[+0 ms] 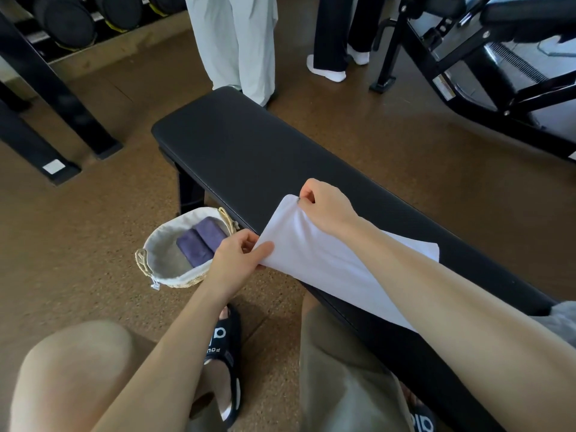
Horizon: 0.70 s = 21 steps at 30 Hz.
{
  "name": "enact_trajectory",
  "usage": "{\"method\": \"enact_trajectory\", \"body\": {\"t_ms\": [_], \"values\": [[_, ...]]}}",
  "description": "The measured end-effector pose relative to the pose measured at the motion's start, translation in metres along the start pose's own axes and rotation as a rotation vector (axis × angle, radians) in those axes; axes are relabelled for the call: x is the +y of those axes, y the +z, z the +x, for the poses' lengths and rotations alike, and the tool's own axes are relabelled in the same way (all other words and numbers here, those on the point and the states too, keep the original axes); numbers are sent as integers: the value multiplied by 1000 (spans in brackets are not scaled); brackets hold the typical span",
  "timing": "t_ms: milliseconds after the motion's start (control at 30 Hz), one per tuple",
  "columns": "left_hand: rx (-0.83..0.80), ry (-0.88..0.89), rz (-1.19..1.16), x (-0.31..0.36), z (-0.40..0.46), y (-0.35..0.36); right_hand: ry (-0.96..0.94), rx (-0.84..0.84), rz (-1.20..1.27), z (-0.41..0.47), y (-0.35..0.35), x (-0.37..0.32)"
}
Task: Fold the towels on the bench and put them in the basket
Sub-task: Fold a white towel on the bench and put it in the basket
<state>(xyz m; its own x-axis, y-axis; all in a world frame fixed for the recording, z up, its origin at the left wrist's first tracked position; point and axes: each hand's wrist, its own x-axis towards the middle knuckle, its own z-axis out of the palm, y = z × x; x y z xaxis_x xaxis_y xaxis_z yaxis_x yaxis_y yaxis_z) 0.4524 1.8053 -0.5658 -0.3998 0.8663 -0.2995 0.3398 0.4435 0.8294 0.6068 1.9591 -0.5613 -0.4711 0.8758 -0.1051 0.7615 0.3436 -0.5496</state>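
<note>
A white towel (327,263) lies across the near part of the black padded bench (249,151), its left end lifted. My right hand (327,204) pinches the far left corner of the towel. My left hand (240,257) pinches the near left corner at the bench's front edge. On the floor left of the bench stands a small woven basket (174,275) with a white liner. A folded purple towel (201,241) lies inside it. A grey cloth (558,322) shows at the right edge, on the bench.
Two people stand beyond the bench's far end, one in light grey trousers (237,42), one in black trousers (333,32) with white socks. A dumbbell rack (62,23) fills the back left and a black gym machine (483,57) the back right. My knees and sandals are below.
</note>
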Motion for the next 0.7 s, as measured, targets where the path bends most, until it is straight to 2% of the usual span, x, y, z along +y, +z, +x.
{"method": "enact_trajectory", "body": {"t_ms": [200,300,400,467,567,700], "values": [[67,-6,5,-2,0,2,-57,117,-46,-1,14,3],[97,-9,10,-1,-2,5,-124,202,-134,-4,22,6],[192,59,70,-2,-4,8,-175,293,-242,-6,30,6],[217,35,28,1,-8,10,-184,318,-263,-5,32,5],[126,-160,-209,9,-13,14,-173,314,-266,-5,33,3],[108,-77,-49,10,-16,15,-183,423,-368,-20,28,-9]]}}
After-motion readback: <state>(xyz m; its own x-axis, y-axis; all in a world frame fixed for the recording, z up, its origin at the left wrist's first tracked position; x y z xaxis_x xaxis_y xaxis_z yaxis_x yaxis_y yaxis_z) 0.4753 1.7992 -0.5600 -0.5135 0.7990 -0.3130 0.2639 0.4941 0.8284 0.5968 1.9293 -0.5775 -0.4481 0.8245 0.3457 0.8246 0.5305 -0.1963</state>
